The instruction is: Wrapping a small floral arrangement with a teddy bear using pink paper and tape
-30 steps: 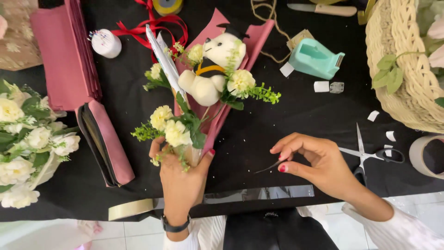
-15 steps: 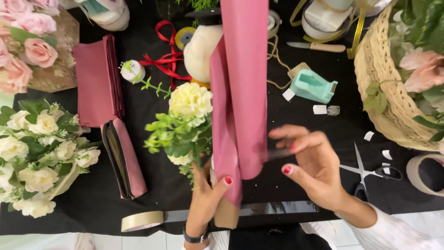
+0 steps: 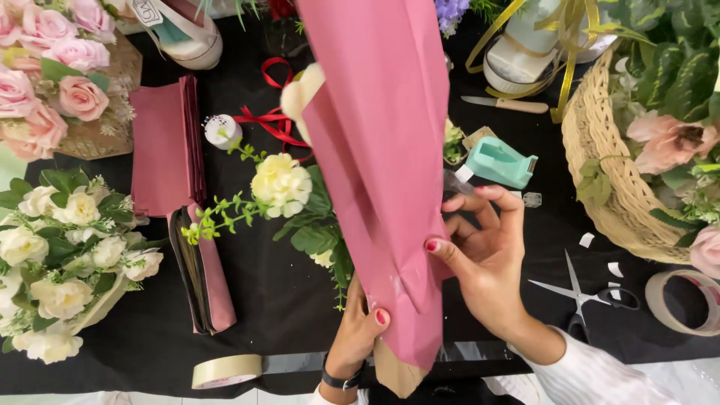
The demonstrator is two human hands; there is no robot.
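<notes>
The left hand (image 3: 358,330) is closed around the lower end of the bouquet (image 3: 300,202), thumb pressed on the front of the pink wrapping paper (image 3: 382,165); a dark wristband sits at its wrist. The right hand (image 3: 487,251) is half open: the thumb presses the right edge of the wrapping paper, and the fingertips pinch a clear strip of tape (image 3: 459,180) just beside that edge.

The wrapping paper stands upright and fills the centre of the view, its brown underside showing at the bottom tip. All positions below are given relative to the wrapping paper.

- Left, touching: cream artificial flowers and green leaves of the bouquet, projecting outward.
- Further left: a stack of folded pink paper sheets (image 3: 166,150), and a white pin cushion (image 3: 223,130) with a red ribbon (image 3: 271,112).
- Far left: a bunch of white flowers (image 3: 64,259) and a bunch of pink roses (image 3: 52,71).
- Lower left: a roll of masking tape (image 3: 226,370).
- Right, near: a teal tape dispenser (image 3: 500,162).
- Lower right: scissors (image 3: 579,294).
- Far right: a wicker basket (image 3: 615,172).

All items rest on a black table cover (image 3: 277,292).
</notes>
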